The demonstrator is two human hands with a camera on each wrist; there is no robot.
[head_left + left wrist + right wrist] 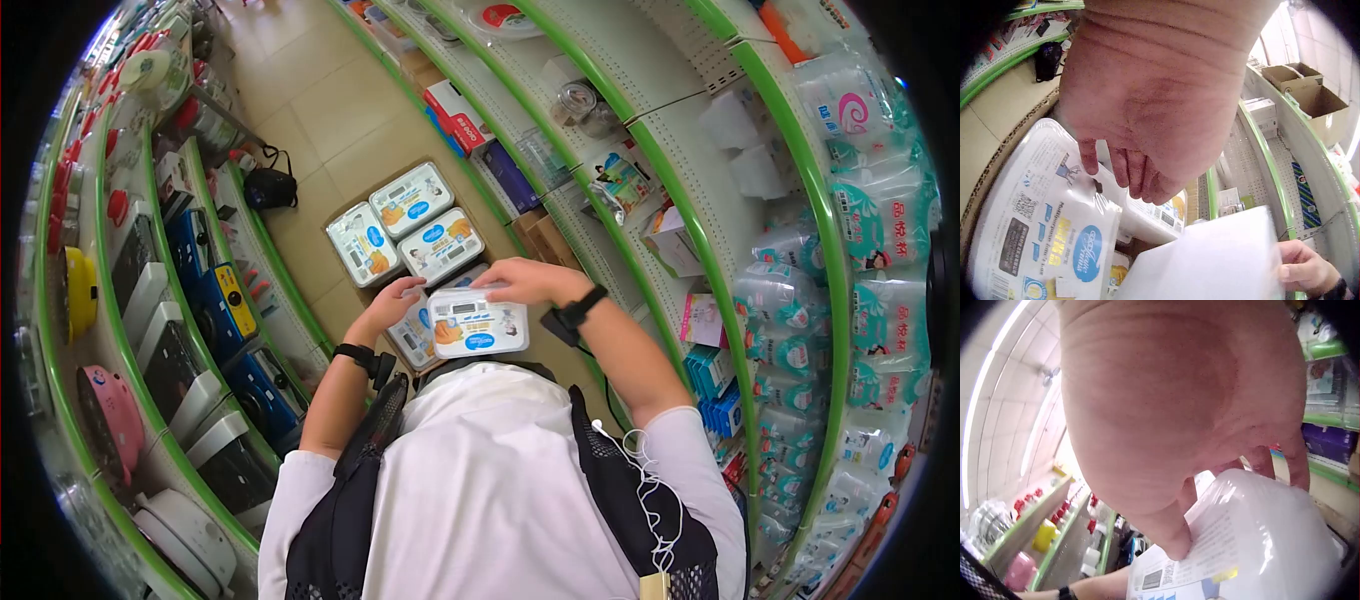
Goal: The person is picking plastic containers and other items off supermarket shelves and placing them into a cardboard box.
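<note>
The person stood in a shop aisle. The right hand gripped a white pack at its far edge, thumb on one side & fingers curled over the other. The pack was up in the air, in front of the chest, right over a cardboard box on the floor.

The left hand was just beside the pack's left corner. Its fingers hung loosely bent w/ nothing in them. Can't tell if they touched the pack.

In the box lay more packs, flat, side by side, w/ blue & orange labels. One lay right under the left hand.

Nearby, a black bag sat on the floor by the left shelves, which were full of cookers in blue boxes, plus a pink pot. The right shelves, w/ green edges, had tissue packs & small boxes. Shelves stood close on both sides, so the aisle was tight around the box.
</note>
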